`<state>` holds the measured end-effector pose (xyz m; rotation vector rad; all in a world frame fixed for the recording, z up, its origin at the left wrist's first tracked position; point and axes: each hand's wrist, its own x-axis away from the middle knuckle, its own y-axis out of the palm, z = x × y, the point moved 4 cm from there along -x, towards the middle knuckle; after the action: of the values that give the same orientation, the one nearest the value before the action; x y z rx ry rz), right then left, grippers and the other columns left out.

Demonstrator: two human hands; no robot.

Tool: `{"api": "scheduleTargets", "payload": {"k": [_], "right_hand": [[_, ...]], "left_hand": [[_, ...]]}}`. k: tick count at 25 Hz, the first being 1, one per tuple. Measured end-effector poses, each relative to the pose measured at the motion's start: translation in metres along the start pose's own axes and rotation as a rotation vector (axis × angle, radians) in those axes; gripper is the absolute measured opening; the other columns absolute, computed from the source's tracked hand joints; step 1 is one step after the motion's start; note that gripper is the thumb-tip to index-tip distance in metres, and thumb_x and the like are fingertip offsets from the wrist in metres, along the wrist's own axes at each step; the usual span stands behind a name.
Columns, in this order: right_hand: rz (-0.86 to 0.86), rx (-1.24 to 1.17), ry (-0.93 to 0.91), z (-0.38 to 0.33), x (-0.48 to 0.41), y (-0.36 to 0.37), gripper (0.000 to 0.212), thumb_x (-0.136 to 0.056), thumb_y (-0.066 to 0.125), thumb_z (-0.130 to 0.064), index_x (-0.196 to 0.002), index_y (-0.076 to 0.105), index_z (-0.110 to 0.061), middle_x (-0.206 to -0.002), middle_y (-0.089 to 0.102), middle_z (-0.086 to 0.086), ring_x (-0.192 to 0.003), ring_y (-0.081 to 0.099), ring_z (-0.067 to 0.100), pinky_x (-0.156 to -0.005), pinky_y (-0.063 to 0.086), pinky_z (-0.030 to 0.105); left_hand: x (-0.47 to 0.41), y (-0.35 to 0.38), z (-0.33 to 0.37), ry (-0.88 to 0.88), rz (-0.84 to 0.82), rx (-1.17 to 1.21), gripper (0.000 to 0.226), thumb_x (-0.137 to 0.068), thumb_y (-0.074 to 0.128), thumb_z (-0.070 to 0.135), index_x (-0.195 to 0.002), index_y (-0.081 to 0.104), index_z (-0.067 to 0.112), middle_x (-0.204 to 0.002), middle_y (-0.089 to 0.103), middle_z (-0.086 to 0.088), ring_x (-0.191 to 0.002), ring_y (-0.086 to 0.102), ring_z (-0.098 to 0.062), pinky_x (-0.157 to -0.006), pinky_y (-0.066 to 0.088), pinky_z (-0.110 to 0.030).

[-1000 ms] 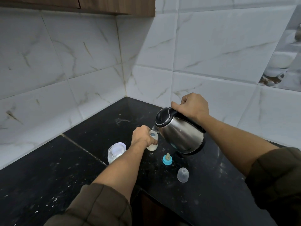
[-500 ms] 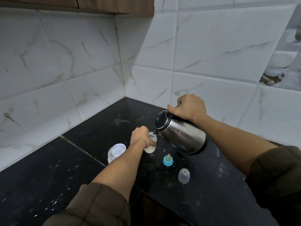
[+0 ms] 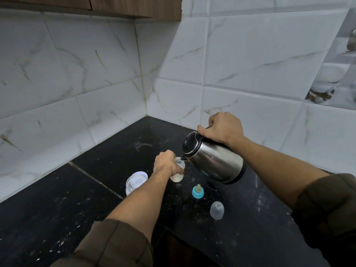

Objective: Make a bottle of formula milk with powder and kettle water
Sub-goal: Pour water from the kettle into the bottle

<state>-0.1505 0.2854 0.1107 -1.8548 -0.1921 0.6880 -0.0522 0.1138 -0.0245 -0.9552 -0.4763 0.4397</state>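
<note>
head view, looking down at my two bare hands over a black desk in a white-tiled corner. my left hand has its fingers wrapped closed around a small bottle, which stands upright on the desk with pale milky liquid at its bottom. my right hand has its fingers closed tight on the handle of a steel kettle, tipped so its spout sits right at the bottle's open mouth. just left of the bottle stands a white-lidded jar. nearer me lie a blue ring with a teat and a clear cap, apart from each other.
</note>
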Motion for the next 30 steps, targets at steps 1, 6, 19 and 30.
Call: {"api": "scheduleTargets", "payload": {"k": [1,6,19,30], "right_hand": [[-0.001,-0.001,0.002,0.0005,0.0003,0.0002,0.047,-0.082,0.063,-0.062,-0.069,0.07,-0.017,-0.069,0.068,-0.002,-0.072,0.063,0.023,-0.062,0.041,0.03],[-0.003,-0.011,0.002,0.0012,0.003,-0.0001,0.046,-0.081,0.064,-0.061,-0.066,0.067,-0.017,-0.066,0.066,-0.002,-0.071,0.064,0.023,-0.063,0.043,0.03],[0.003,-0.011,0.004,0.0032,0.0069,0.0004,0.047,-0.08,0.063,-0.061,-0.063,0.065,-0.017,-0.064,0.065,-0.001,-0.07,0.064,0.024,-0.063,0.045,0.03],[0.012,0.008,0.006,0.0053,0.0044,0.0019,0.048,-0.08,0.062,-0.061,-0.066,0.067,-0.016,-0.065,0.066,-0.001,-0.071,0.064,0.024,-0.063,0.043,0.03]], "left_hand": [[0.0007,-0.0005,0.0002,-0.002,0.001,-0.003,0.053,-0.068,0.094,0.032,-0.113,0.072,0.018,-0.106,0.073,-0.006,-0.096,0.069,-0.024,-0.082,0.062,-0.044],[0.0017,-0.0003,-0.0002,0.004,0.004,-0.013,0.054,-0.068,0.094,0.033,-0.115,0.073,0.018,-0.105,0.074,-0.006,-0.097,0.069,-0.023,-0.087,0.06,-0.042],[0.0035,0.0028,0.0013,0.018,-0.008,-0.008,0.053,-0.071,0.093,0.033,-0.118,0.071,0.017,-0.111,0.073,-0.007,-0.102,0.069,-0.023,-0.091,0.059,-0.042],[0.0019,0.0027,0.0035,0.026,0.0,-0.017,0.053,-0.068,0.094,0.034,-0.114,0.073,0.018,-0.106,0.074,-0.006,-0.098,0.069,-0.023,-0.089,0.059,-0.043]]}}
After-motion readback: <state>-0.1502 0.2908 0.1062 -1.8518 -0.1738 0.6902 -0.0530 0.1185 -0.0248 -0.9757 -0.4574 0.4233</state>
